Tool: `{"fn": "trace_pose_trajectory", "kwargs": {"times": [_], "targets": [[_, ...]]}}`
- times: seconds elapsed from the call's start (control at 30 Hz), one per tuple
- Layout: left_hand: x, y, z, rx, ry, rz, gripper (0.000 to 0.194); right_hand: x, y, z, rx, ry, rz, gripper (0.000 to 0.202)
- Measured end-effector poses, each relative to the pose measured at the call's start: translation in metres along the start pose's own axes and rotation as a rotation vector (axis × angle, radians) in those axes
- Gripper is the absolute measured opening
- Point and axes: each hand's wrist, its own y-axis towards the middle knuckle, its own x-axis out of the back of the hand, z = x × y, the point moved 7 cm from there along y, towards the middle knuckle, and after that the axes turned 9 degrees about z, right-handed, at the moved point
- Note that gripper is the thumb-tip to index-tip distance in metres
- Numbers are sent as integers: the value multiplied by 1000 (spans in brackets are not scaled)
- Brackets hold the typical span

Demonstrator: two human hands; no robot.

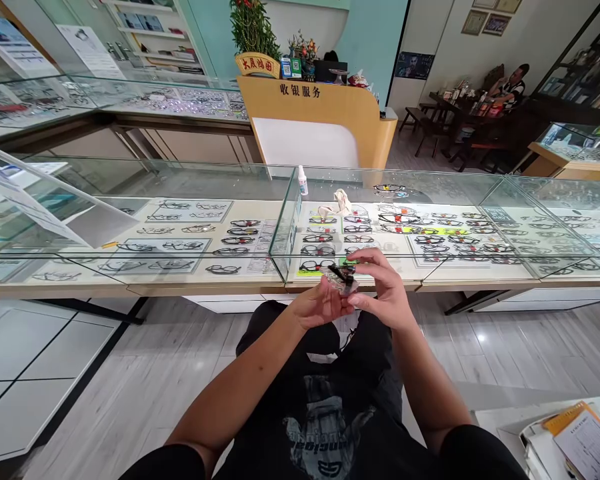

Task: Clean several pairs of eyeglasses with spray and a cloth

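Just past my knees, my left hand [323,305] is closed around a small clear and black object [344,279], perhaps folded glasses; its details are too small to tell. My right hand [383,288] is on the object's right side, its thumb and fingers curved round it and touching or nearly touching its edge. Behind both hands stands a glass display case [350,288] with rows of glasses [318,251] inside. On the case's glass top are a white spray bottle [303,181], a crumpled cream cloth [341,201] and a pair of dark-framed glasses [389,189].
A white angled stand [97,227] is on the left part of the case. A wooden counter [325,103] with a plant stands behind. Papers [587,443] lie at the lower right. A person [513,90] sits far back at the right.
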Motion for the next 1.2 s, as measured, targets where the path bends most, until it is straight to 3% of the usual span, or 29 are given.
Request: {"fn": "trace_pose_trajectory", "kwargs": {"times": [0.2, 0.33, 0.47, 0.53, 0.63, 0.8, 0.87, 0.93, 1.03, 1.2], "targets": [[15, 2, 21, 121, -12, 8, 37, 1, 5, 0, -32, 20, 164, 19], [20, 9, 32, 191, 42, 3, 48, 1, 8, -7, -31, 70, 210, 13], [8, 23, 30, 248, 78, 96, 56, 8, 15, -22, -99, 224, 217, 15], [2, 29, 17, 232, 132, 102, 64, 21, 24, -26, -129, 226, 224, 17], [10, 30, -28, 154, 381, -53, 71, 57, 47, -30, -184, 107, 225, 18], [57, -5, -154, -29, 1422, -787, 35, 155, 105, -56, -262, -350, 169, 26], [74, -14, -185, -13, 1645, -929, 33, 193, 125, -83, -313, -572, 167, 29], [94, -14, -196, 68, 1715, -937, 33, 224, 141, -119, -384, -755, 202, 30], [113, -7, -191, 202, 1809, -890, 34, 255, 151, -176, -521, -1009, 275, 30], [111, -1, -183, 250, 1966, -927, 38, 270, 145, -248, -716, -1258, 416, 28]]}}
